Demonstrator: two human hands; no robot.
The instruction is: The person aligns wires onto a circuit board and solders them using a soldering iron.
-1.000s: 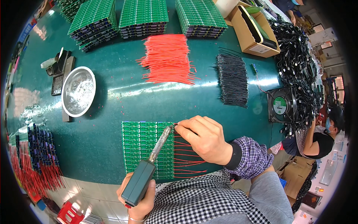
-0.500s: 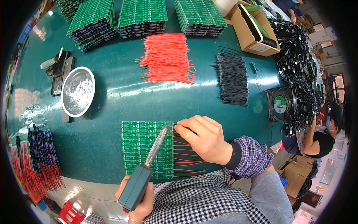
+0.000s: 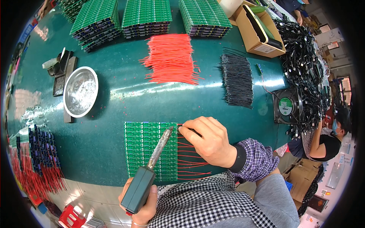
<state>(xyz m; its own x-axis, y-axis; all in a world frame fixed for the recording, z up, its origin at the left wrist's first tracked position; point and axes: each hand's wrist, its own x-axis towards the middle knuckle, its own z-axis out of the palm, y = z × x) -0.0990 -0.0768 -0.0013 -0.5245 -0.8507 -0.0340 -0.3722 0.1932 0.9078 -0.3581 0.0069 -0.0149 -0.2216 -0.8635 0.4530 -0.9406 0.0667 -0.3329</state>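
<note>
My left hand is closed round the dark grey handle of a soldering iron. The iron's tip touches or nearly touches the top right corner of a green circuit board panel lying on the table before me. Beside that corner my right hand is closed in a pinch, with a short bit of red wire showing at its fingertips. Several red wires stick out from the panel's right edge, below that hand. A dark shape shows between its thumb and finger; what it is I cannot tell.
Beyond the panel lie a pile of red wires and a bundle of black wires. Stacked green panels stand at the back. A white bowl sits left, a fan right. Wired boards fill the near left.
The panel and table things appear shifted very slightly in the picture. Both hands keep their places and grips, with the iron's tip still at the panel's corner.
</note>
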